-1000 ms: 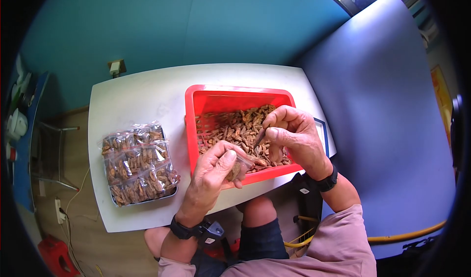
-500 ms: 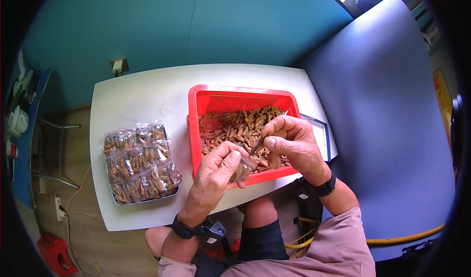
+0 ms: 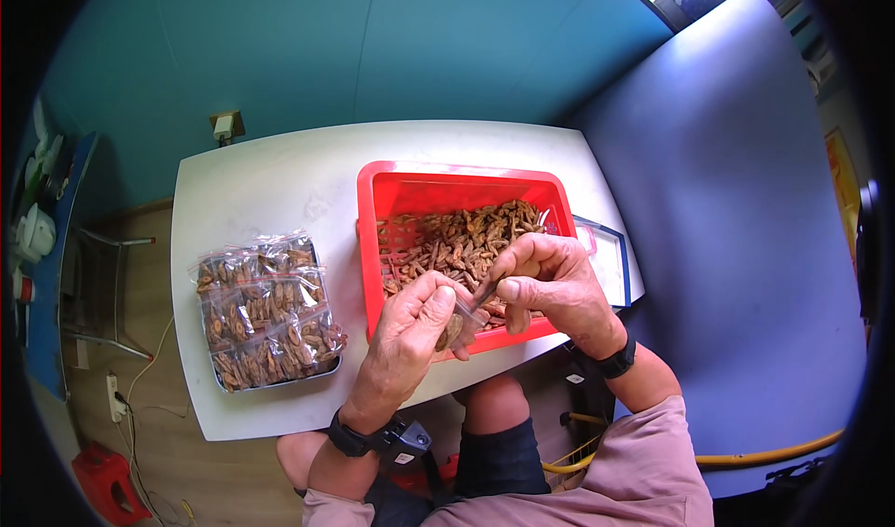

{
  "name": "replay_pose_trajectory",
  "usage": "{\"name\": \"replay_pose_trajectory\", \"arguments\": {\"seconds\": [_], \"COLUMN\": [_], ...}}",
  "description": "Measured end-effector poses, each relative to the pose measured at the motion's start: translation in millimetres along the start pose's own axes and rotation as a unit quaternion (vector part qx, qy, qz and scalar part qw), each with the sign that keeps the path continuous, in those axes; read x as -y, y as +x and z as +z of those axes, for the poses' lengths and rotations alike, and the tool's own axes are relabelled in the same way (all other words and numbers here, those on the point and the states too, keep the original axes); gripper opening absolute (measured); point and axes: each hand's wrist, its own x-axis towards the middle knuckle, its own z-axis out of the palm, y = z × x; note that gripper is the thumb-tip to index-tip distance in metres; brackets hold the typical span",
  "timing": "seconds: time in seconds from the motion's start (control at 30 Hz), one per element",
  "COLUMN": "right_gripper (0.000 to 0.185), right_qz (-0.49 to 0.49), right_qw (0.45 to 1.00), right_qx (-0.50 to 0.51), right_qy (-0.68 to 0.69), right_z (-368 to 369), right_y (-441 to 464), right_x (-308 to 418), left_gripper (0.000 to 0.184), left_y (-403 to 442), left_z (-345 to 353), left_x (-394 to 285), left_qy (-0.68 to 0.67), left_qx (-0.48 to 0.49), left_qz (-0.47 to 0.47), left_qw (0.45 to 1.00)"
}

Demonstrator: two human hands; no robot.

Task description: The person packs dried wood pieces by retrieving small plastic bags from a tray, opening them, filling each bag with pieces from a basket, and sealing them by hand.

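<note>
Near the front rim of the red basket, my left hand pinches a small clear zip bag with some brown content in it. Between the thumb and fingers of my right hand is a dark brown dried piece, its tip at the bag's mouth. Many brown dried pieces lie in the basket below both hands. To the left, filled clear bags lie in rows on a shallow tray.
The basket stands on a white table. A blue-edged frame or tray lies at the table's right side, beside a large blue-grey panel. A red stool is on the floor at lower left.
My right hand has moved down and slightly right, bringing the dried piece from above the basket to the bag's mouth. My left hand stays nearly in place.
</note>
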Motion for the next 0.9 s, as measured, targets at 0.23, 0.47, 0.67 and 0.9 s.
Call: {"name": "replay_pose_trajectory", "arguments": {"seconds": [0.23, 0.47, 0.67, 0.9], "right_gripper": [0.013, 0.017, 0.017, 0.017], "right_qz": [0.02, 0.042, 0.008, 0.053], "right_qw": [1.0, 0.995, 0.998, 0.996], "right_qx": [0.002, 0.03, -0.022, -0.001], "right_qy": [-0.018, -0.082, -0.057, -0.077], "right_z": [3.6, 6.3, 2.9, 4.6], "right_y": [-0.8, -2.3, -3.5, -5.2], "right_x": [-1.6, -4.5, 4.8, 0.1], "left_gripper": [0.031, 0.032, 0.032, 0.032], "left_y": [-0.7, -0.8, -0.8, -0.3], "left_z": [0.3, -0.2, 2.4, 2.2], "left_x": [-0.4, 0.9, -0.5, 2.0], "left_qy": [0.044, 0.051, 0.062, 0.061], "left_qx": [-0.003, -0.01, -0.018, -0.018], "left_qz": [0.007, 0.0, 0.007, 0.021], "left_qw": [0.999, 0.999, 0.998, 0.998]}}
